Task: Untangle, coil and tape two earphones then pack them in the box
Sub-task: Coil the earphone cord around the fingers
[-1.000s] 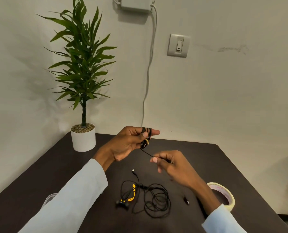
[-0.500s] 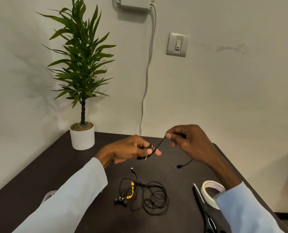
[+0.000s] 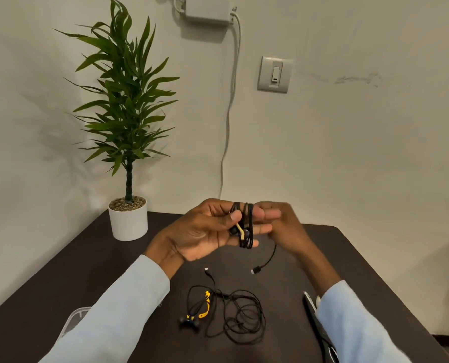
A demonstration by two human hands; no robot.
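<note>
My left hand [image 3: 205, 233] is held palm up above the dark table, with a black earphone cable [image 3: 245, 226] coiled around its fingers and the thumb pressed on the coil. My right hand [image 3: 283, 227] sits just right of the coil, pinching the cable's free end; the tail with its plug [image 3: 256, 270] hangs below it. A second earphone [image 3: 228, 310], black with yellow parts, lies tangled on the table in front of me.
A potted plant [image 3: 127, 218] stands at the table's back left. A clear plastic box [image 3: 74, 318] peeks out under my left sleeve. Scissors [image 3: 320, 334] lie beside my right sleeve. The dark table [image 3: 61, 271] ends at the right near the wall.
My right hand has come back in to the coil from up and right, laying another turn of cable around my left fingers. The hanging tail is shorter, and the tape roll is now hidden.
</note>
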